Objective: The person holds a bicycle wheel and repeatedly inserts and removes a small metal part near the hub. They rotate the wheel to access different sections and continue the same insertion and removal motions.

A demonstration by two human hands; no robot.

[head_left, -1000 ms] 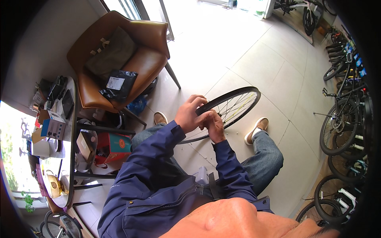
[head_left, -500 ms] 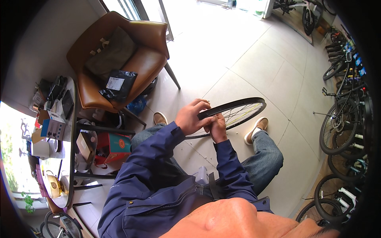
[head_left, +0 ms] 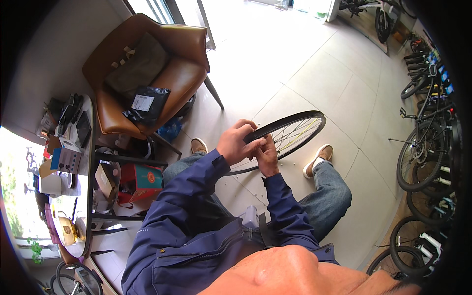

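A bicycle wheel (head_left: 285,121) with a black rim and thin spokes, some of them yellowish, is tilted in front of me between my feet. No tyre can be made out on it. My left hand (head_left: 236,143) is closed around the near left part of the rim, its thumb reaching toward the other hand. Right beside it, my right hand (head_left: 267,157) has its fingers pinched together at the rim's inner side, close to the spokes. Whatever sits between those fingertips is hidden. Small pale bits lie scattered on the floor tiles below the wheel.
To the left stands a brown leather armchair (head_left: 187,69) with a cushion and a black plastic parcel (head_left: 147,105). A table (head_left: 87,196) holding boxes is at far left, a red bag (head_left: 140,182) beneath. Several bicycles (head_left: 420,157) line the right side.
The wheel has tipped more upright, showing more of its spokes, and its far end has shifted slightly left. Both hands have shifted slightly with it and stay at the rim.
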